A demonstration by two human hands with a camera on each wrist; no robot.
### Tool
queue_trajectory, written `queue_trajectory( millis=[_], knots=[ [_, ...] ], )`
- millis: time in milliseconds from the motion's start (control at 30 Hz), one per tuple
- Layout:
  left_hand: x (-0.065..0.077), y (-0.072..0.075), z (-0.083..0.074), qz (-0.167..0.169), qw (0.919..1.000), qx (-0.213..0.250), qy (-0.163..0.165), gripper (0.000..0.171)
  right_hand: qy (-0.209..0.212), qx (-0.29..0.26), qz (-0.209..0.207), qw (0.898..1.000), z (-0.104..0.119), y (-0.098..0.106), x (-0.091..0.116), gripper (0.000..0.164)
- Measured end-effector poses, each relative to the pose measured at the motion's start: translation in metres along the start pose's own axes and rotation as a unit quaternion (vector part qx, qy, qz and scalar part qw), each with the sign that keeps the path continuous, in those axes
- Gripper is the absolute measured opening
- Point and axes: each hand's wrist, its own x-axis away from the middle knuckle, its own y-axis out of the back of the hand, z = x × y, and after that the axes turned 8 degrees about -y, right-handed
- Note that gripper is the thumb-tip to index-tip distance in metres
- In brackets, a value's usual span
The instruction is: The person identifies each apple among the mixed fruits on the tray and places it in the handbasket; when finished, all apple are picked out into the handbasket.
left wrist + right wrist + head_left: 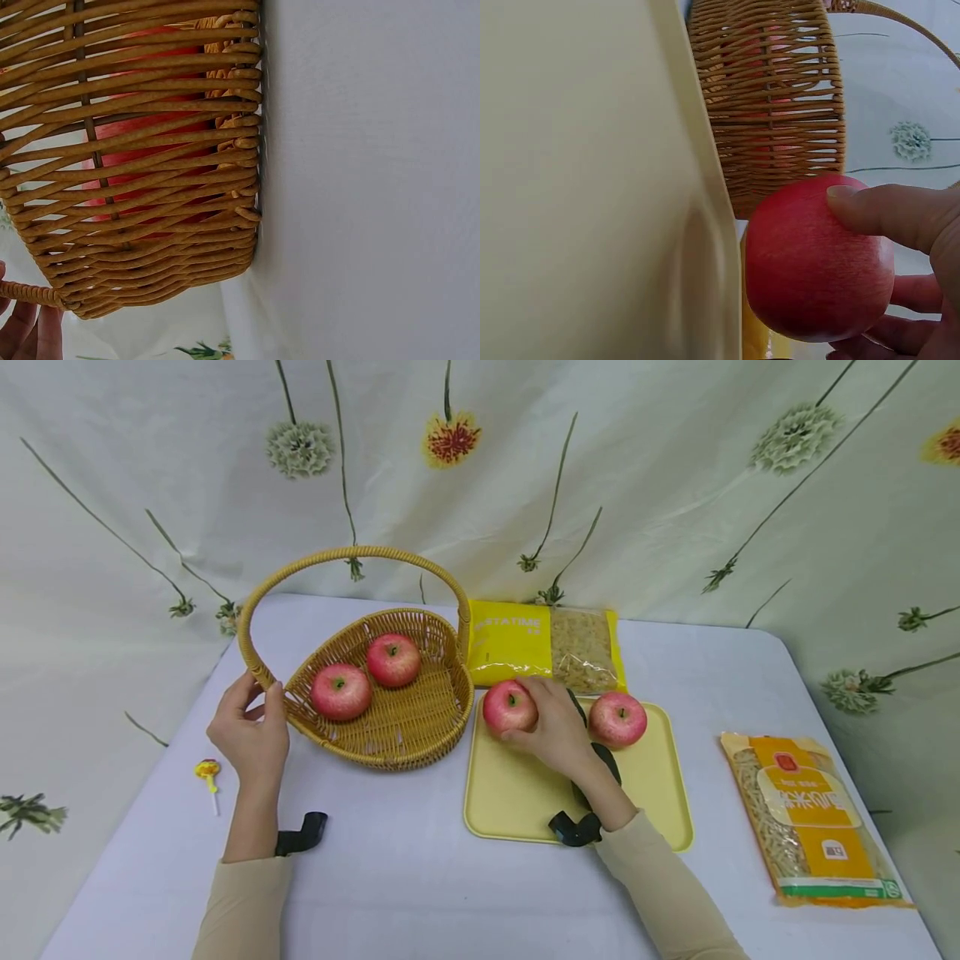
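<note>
The left hand [255, 735] pinches the handle [360, 552] of the wicker basket [384, 759] near its lower end. The right hand [557, 727] grips a red apple [502, 708] between thumb and fingers, at the far left corner of the yellow tray [510, 793]; whether apple and tray touch, one cannot tell.

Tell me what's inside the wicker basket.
Two red apples sit inside the wicker basket, with bare woven bottom showing to their right. The patches directly beneath the apples are covered, so anything there can't be seen.
</note>
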Motion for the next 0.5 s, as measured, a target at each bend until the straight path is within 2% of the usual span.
queue_trajectory(
  millis=[300, 500],
  knots=[
    [0.0, 0.0, 0.0, 0.0, 1.0, 0.004, -0.004, 0.028, -0.015, -0.065, -0.01, 0.998, 0.007, 0.029, 0.004, 0.074],
    [0.0, 0.001, -0.001, 0.002, 1.0, 0.004, -0.001, 0.028, 0.002, -0.079, -0.02, 0.997, 0.013, 0.036, 0.006, 0.075]
  ],
)
